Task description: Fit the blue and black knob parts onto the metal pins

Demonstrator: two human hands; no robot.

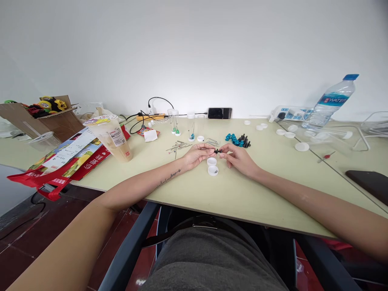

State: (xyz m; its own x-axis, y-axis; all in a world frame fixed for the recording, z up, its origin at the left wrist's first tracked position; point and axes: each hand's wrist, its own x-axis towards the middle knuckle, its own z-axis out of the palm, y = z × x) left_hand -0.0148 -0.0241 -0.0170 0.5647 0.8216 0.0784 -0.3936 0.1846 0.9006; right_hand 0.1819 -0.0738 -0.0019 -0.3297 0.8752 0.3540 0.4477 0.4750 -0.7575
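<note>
At the table's far left corner sits an open brown cardboard box (57,121) of yellow and red toys, and nearer the left front edge lies a red printed paper bag (65,161) with a tall clear plastic cup of beige drink (113,137) standing on it. Toward the middle of the pale green table (242,194), clear upright plastic tubes (175,121) stand near the back edge.

The left hand (197,155) rests on the table's middle, its fingers (209,150) pinched narrow on one end of a small black peg-like piece (217,151). The piece is tiny, dark and stubby; its long axis lies roughly level, running left to right between the two hands, just above two round white plastic caps (212,166). The right hand (241,159) meets it from the other side, fingers (226,152) closed narrow on that end.

Behind lies a heap of teal and black small pieces (238,140). A clear water bottle with a blue cap (332,101) stands tilted in the picture at the far right.
</note>
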